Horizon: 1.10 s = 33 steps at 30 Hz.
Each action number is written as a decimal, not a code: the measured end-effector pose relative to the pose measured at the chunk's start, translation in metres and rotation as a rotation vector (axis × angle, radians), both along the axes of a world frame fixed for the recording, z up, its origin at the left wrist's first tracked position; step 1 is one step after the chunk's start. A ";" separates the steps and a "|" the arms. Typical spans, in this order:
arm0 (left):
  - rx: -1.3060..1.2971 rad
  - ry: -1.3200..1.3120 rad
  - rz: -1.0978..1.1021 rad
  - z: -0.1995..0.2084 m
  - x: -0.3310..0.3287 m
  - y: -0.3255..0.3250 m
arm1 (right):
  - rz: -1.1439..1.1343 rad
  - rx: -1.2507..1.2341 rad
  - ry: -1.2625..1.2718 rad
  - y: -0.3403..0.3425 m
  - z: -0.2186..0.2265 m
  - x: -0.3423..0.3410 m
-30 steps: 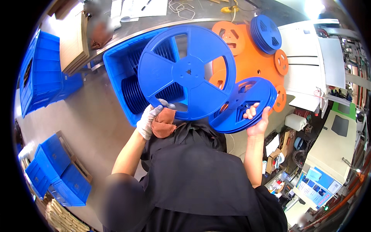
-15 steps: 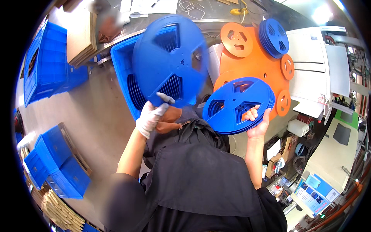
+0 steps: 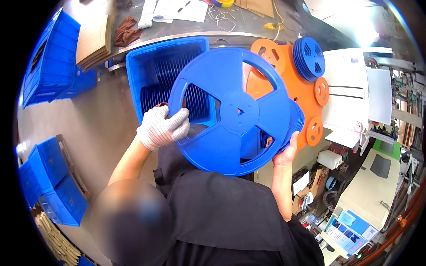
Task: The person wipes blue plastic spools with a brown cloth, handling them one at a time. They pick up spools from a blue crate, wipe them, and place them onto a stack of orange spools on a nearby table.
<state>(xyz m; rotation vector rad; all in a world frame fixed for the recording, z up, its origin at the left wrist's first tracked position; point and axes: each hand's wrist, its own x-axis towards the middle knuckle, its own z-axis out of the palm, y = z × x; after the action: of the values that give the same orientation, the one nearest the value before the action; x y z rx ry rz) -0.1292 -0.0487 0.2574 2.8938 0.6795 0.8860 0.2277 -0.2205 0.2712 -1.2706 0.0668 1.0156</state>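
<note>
My left hand (image 3: 162,127), in a pale striped glove, grips the left rim of a large blue plastic reel (image 3: 259,108). This reel faces me, with open windows around its hub. Behind its right side, my bare right hand (image 3: 286,153) supports a stack of similar blue reels (image 3: 296,120). The front reel covers most of that stack, and the right fingers are partly hidden. Left of the reels stands a blue bin (image 3: 132,66) with several blue reels on edge inside. Beyond the stack, an orange round plate (image 3: 304,91) carries smaller orange discs.
A pile of smaller blue reels (image 3: 309,57) sits on the orange plate's far edge. The grey workbench (image 3: 186,29) runs behind the bin, with papers, cord and a brown cloth (image 3: 126,32). Blue crates (image 3: 55,57) and stacked cardboard (image 3: 95,40) stand left; a white cabinet (image 3: 346,88) stands right.
My left hand has brought the single reel from over the bin to the right and nearer, in front of the stack. The right hand's stack is now largely covered.
</note>
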 end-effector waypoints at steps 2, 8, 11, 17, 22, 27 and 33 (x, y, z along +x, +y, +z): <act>0.121 -0.033 -0.125 0.010 0.009 0.010 | 0.073 0.000 -0.016 -0.002 0.007 0.000; -0.001 -0.111 -0.066 -0.002 0.016 0.011 | 0.105 0.160 0.057 -0.007 0.017 -0.005; 0.009 -0.078 -0.069 -0.005 0.017 0.009 | 0.103 0.242 0.086 -0.012 0.014 0.000; 0.124 -0.086 -0.097 -0.006 0.015 0.009 | 0.138 0.241 0.061 -0.011 0.014 0.000; -0.008 -0.118 -0.053 -0.008 0.010 0.008 | 0.161 0.229 -0.015 -0.003 0.019 -0.004; -0.075 -0.097 -0.011 -0.009 0.005 0.004 | 0.180 0.281 -0.014 0.000 0.020 -0.003; -0.055 -0.121 -0.011 -0.007 0.004 0.005 | 0.191 0.314 0.017 0.005 0.026 -0.004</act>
<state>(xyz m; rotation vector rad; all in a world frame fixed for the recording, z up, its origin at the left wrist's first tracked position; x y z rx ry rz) -0.1252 -0.0440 0.2509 2.7663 0.6663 1.0140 0.2234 -0.2153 0.2970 -0.9939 -0.1974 1.1506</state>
